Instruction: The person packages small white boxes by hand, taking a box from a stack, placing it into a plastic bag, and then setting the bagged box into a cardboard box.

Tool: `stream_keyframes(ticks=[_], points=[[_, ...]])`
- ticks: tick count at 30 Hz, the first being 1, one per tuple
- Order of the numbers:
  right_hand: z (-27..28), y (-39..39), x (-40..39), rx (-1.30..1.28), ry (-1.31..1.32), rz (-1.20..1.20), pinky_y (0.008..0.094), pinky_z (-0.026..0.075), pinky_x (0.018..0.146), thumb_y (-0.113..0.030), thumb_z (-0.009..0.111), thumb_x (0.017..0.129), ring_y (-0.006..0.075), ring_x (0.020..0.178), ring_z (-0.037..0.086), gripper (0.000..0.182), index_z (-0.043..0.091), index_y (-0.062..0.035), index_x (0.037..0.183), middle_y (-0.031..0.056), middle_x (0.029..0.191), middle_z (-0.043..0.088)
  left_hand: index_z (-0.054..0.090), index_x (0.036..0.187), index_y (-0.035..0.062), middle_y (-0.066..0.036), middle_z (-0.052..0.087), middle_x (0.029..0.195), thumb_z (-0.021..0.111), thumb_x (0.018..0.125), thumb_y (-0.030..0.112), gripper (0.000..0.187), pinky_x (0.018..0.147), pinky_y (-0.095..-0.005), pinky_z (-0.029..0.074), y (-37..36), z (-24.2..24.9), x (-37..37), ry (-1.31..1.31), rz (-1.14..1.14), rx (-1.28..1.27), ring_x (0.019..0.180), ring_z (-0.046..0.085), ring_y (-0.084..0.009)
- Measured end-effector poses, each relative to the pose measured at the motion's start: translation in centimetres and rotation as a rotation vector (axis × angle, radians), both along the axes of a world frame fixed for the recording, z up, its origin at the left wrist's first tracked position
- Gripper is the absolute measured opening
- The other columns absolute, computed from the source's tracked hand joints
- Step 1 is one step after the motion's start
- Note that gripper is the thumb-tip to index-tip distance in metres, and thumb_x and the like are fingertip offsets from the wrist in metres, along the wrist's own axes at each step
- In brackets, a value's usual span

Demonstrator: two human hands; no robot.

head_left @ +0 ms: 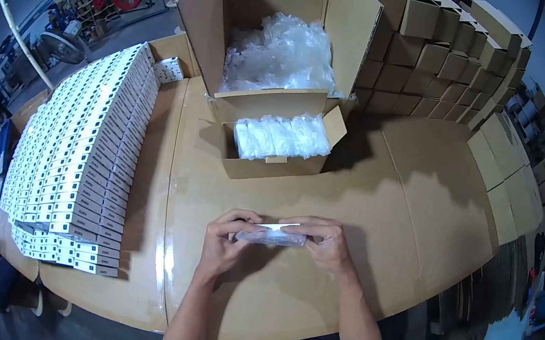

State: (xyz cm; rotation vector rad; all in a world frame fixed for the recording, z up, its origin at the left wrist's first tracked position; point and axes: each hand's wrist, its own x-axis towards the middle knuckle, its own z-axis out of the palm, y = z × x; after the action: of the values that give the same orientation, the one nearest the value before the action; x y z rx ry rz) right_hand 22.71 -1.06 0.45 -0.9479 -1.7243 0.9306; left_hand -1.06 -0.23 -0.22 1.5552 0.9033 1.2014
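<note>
My left hand (226, 236) and my right hand (323, 242) together hold a small clear plastic packet (271, 235) just above the cardboard-covered table (378, 204). Each hand pinches one end of the packet, and a white strip shows along its top edge. Beyond the hands sits a small open carton (273, 164) filled with similar white plastic-wrapped packets (281, 137). A large open cardboard box (345, 35) behind it holds crumpled clear plastic bags (281, 54).
A long block of stacked white retail boxes (81, 158) fills the table's left side. Folded brown cartons (438, 61) are piled at the back right, flat cardboard sheets (505, 180) at the right. A fan and reels stand far left.
</note>
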Motion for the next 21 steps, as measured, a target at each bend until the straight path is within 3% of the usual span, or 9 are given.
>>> stream_keyframes(ticks=[2, 5, 8, 11, 14, 17, 20, 21], points=[[-0.4, 0.3, 0.5, 0.159, -0.103, -0.006, 0.0298, 0.055, 0.082, 0.005, 0.073, 0.077, 0.0202, 0.095, 0.071, 0.035, 0.075, -0.0098, 0.109, 0.009, 0.113, 0.072, 0.077, 0.096, 0.0027, -0.01, 0.068, 0.103, 0.075, 0.078, -0.003, 0.019, 0.081, -0.0289, 0.05, 0.2, 0.0, -0.2, 0.044, 0.025, 0.073, 0.097, 0.063, -0.0169], [-0.8, 0.1, 0.1, 0.07, -0.02, -0.047, 0.0281, 0.055, 0.079, 0.002, 0.072, 0.082, 0.0155, 0.092, 0.07, 0.025, 0.074, -0.0053, 0.105, 0.0075, 0.11, 0.074, 0.072, 0.081, -0.0006, -0.008, 0.066, 0.094, 0.076, 0.08, 0.0, 0.004, 0.076, -0.0273, 0.048, -0.4, 0.3, 0.5, -0.033, 0.111, -0.082, 0.088, 0.061, -0.014], [0.1, -1.0, -1.4, -0.338, 0.288, -0.121, 0.0267, 0.054, 0.078, -0.001, 0.07, 0.088, 0.0123, 0.091, 0.068, 0.009, 0.07, 0.0018, 0.097, 0.0101, 0.106, 0.074, 0.054, 0.068, 0.0018, -0.006, 0.062, 0.087, 0.075, 0.084, 0.001, 0.026, 0.071, -0.0253, 0.046, -0.2, -0.3, 1.6, -0.201, 0.185, -0.156, 0.081, 0.056, -0.0108], [-0.2, -1.0, -2.0, -0.304, 0.343, -0.189, 0.0271, 0.055, 0.08, -0.005, 0.067, 0.093, 0.0116, 0.092, 0.065, 0.01, 0.063, 0.004, 0.089, 0.0133, 0.101, 0.073, 0.04, 0.068, 0.0079, -0.006, 0.059, 0.085, 0.075, 0.085, 0.001, 0.039, 0.067, -0.0234, 0.044, -0.1, -0.1, 2.6, -0.193, 0.291, -0.171, 0.079, 0.054, -0.0088], [-1.3, -0.6, -2.7, -0.343, 0.45, -0.303, 0.0281, 0.055, 0.083, -0.006, 0.065, 0.094, 0.0143, 0.094, 0.066, 0.013, 0.06, 0.0027, 0.086, 0.0156, 0.101, 0.071, 0.041, 0.07, 0.0079, -0.006, 0.059, 0.087, 0.075, 0.085, 0.001, 0.038, 0.066, -0.0221, 0.043, 0.0, -0.5, 2.8, -0.238, 0.268, -0.159, 0.078, 0.053, -0.0082], [0.8, -0.7, -3.3, -0.234, 0.723, -0.229, 0.0291, 0.055, 0.082, -0.005, 0.067, 0.092, 0.0164, 0.095, 0.066, 0.008, 0.064, 0.0017, 0.092, 0.0147, 0.104, 0.07, 0.041, 0.071, 0.0093, -0.006, 0.059, 0.084, 0.074, 0.086, 0.001, 0.037, 0.069, -0.024, 0.044, 0.0, 0.1, 3.0, -0.219, 0.301, -0.192, 0.079, 0.053, -0.009], [-0.3, -0.3, -1.5, 0.036, 0.44, -0.073, 0.0301, 0.055, 0.08, -0.004, 0.071, 0.088, 0.0195, 0.097, 0.067, 0.012, 0.07, -0.0004, 0.099, 0.015, 0.112, 0.069, 0.042, 0.071, 0.0093, -0.006, 0.059, 0.085, 0.074, 0.086, 0.002, 0.037, 0.069, -0.0239, 0.044, 0.2, 0.0, 2.9, -0.221, 0.293, -0.179, 0.079, 0.052, -0.0088], [-0.5, -0.4, -1.0, -0.031, 0.338, -0.049, 0.0302, 0.055, 0.08, -0.005, 0.073, 0.086, 0.0196, 0.097, 0.067, 0.015, 0.071, -0.0015, 0.101, 0.0145, 0.111, 0.069, 0.042, 0.071, 0.0092, -0.006, 0.059, 0.085, 0.074, 0.086, 0.002, 0.036, 0.069, -0.0239, 0.044, 0.2, 0.1, 2.9, -0.21, 0.3, -0.187, 0.079, 0.052, -0.0087]])
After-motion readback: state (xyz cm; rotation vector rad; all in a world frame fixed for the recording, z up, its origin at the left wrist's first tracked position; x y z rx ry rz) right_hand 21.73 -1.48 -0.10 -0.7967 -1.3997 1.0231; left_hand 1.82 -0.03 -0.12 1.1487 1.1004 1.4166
